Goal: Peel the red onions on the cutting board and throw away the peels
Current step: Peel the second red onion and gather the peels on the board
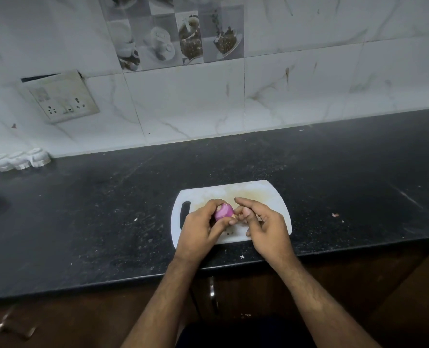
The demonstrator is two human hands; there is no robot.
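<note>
The left hand (pixel 200 228) grips 1 red onion (pixel 223 213) above the white cutting board (pixel 246 194), fingers curled round it. Just right of it, the right hand (pixel 264 226) pinches a bit of peel (pixel 235 217) at the onion's end.

A single wide-angle head-worn camera looks forward and steeply down from above a dark kitchen counter (pixel 108 209), facing the tiled wall (pixel 308 84) behind it. The white cutting board (pixel 258 192) sits near frame centre, close below the lens, with both forearms entering from the bottom edge.
</note>
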